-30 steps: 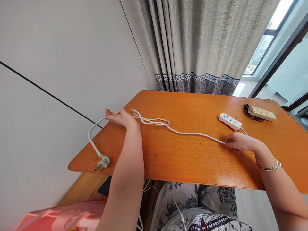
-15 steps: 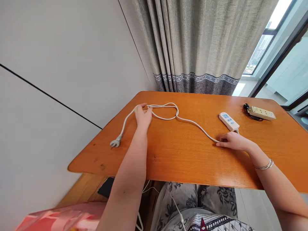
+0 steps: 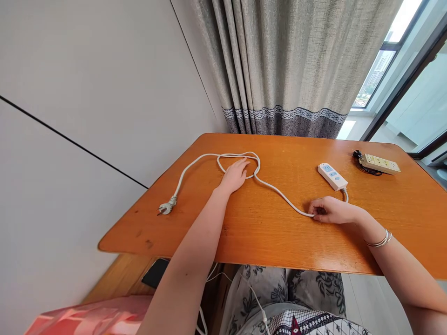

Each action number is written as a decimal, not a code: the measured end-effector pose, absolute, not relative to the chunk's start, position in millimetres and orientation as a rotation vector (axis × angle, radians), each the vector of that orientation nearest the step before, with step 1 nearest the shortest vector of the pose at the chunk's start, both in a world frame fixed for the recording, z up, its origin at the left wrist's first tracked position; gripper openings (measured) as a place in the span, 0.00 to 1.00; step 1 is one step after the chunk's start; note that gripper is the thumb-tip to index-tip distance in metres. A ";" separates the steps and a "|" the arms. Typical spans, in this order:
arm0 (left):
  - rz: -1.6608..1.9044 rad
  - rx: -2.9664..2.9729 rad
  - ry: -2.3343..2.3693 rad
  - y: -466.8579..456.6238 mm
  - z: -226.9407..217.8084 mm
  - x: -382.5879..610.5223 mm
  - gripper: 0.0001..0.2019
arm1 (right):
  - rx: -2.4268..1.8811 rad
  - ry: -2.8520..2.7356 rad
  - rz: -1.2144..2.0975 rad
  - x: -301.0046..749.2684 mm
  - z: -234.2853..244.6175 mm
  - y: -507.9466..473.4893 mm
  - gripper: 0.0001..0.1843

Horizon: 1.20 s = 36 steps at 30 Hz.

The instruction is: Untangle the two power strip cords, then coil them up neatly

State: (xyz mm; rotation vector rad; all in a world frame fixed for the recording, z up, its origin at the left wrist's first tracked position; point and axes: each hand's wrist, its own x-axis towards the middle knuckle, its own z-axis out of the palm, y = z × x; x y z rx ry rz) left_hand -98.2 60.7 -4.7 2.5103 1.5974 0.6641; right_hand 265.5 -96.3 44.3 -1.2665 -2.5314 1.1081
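Observation:
A white power strip [image 3: 332, 176] lies on the orange wooden table [image 3: 265, 232], its white cable [image 3: 279, 197] running left across the top to a grey plug [image 3: 165, 207] near the left edge. The cable forms a small loop at the far middle. My left hand [image 3: 234, 176] rests inside that loop with fingers stretched flat, touching the cable. My right hand [image 3: 330, 210] pinches the cable close to the power strip, fingers closed round it. A bracelet sits on my right wrist.
A second, beige power strip [image 3: 380, 164] with a black cord lies at the far right of the table. A wall runs along the left, a grey curtain [image 3: 289, 65] hangs behind. A pink item [image 3: 87, 316] sits on the floor at lower left.
The plug was dragged up from the table's left edge onto the top. My left hand moved right along the cable and now lies flat in a loop. My right hand slid slightly left.

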 end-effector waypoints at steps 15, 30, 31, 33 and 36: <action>0.366 2.732 1.407 40.3 9.6 -70.8 0.28 | -1.153 -2.509 1.407 269.6 38.4 -97.8 0.11; 0.312 2.792 1.307 38.1 11.2 -62.3 0.24 | -1.808 -1.958 0.101 302.0 48.1 -79.2 0.25; 0.328 2.805 1.307 38.6 11.6 -62.1 0.22 | -1.920 -1.907 -0.001 309.0 43.9 -75.0 0.29; 0.362 2.821 1.308 38.8 13.3 -61.7 0.19 | -2.125 -1.862 -0.005 320.1 36.1 -68.2 0.39; 0.396 2.826 1.286 37.1 17.6 -61.7 0.17 | -2.288 -1.878 0.184 327.0 34.1 -64.3 0.42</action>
